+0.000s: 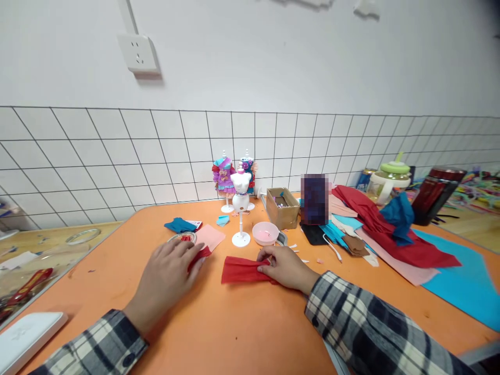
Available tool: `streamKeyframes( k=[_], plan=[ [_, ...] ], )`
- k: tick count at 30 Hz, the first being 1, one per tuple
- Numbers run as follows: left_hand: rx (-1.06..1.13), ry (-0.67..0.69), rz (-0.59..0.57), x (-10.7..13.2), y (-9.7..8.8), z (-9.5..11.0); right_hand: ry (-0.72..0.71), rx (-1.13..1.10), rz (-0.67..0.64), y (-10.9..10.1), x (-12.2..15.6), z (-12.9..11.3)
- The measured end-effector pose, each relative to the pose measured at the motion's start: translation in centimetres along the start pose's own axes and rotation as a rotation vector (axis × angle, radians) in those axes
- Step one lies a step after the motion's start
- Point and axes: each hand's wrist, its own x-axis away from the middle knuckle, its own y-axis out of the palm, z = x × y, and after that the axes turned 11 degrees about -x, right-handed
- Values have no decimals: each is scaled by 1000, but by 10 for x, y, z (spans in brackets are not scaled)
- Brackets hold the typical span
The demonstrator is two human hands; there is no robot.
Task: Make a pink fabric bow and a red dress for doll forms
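My right hand (pixel 287 265) pinches the right end of a pleated strip of red crepe paper (pixel 238 270), which lies along the orange table. To the left, my left hand (pixel 172 268) is closed with a smaller red crepe paper piece (pixel 202 254) between thumb and forefinger; the fingers hide most of it. Just beyond that hand are a round tin (pixel 183 238) with red bits in it and a pink paper sheet (pixel 213 237). A bare white mini mannequin (pixel 241 203) stands upright past the red strip, beside a shallow pink bowl (pixel 265 233).
Two dressed mini mannequins (pixel 224 179) stand behind. A cardboard box (pixel 282 208) and an upright pixelated dark panel (pixel 314 199) are right of centre. Coloured crepe paper (pixel 390 224), a lidded jug (pixel 388 182) and a dark red flask (pixel 437 195) crowd the right. A white device (pixel 31 338) lies front left.
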Motion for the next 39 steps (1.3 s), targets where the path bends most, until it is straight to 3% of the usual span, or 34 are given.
streamKeyframes(
  k=[2,5,9,11,13,15,18,23,26,29,31,32,34,35,37,39],
  plan=[
    [55,-57,23,0,3,-2,41,-92,-18,2,0,-3],
    [330,-84,-58,4,2,17,-22,-129,-66,8,6,-14],
    [664,-114,-389,7,-6,54,-160,-194,-13,15,16,-31],
    [821,-176,-455,6,-9,64,-96,-370,-15,18,19,-36],
    [914,-268,-426,5,-9,67,30,-566,-74,20,19,-38],
    [969,-357,-383,4,-7,64,108,-672,-132,20,17,-37],
    [1044,-498,-346,4,-4,55,91,-644,-113,13,14,-30],
    [1177,-654,-359,8,-6,30,144,-420,-130,-6,6,-8],
    [995,-666,-289,8,-11,13,129,-215,-166,-15,7,-3],
    [556,-531,-55,11,-17,3,77,7,-222,-16,15,-10],
    [385,-339,90,15,-23,5,31,96,-294,-12,22,-18],
    [386,-207,102,18,-26,10,9,129,-324,-9,25,-21],
    [483,136,-37,22,-31,23,-19,199,-357,-5,28,-25],
    [515,327,-201,24,-33,31,-29,238,-350,-4,29,-26],
    [498,406,-378,25,-34,46,-55,301,-286,-3,28,-27],
    [473,458,-452,24,-31,55,-101,332,-137,-1,28,-29]
  ],
)
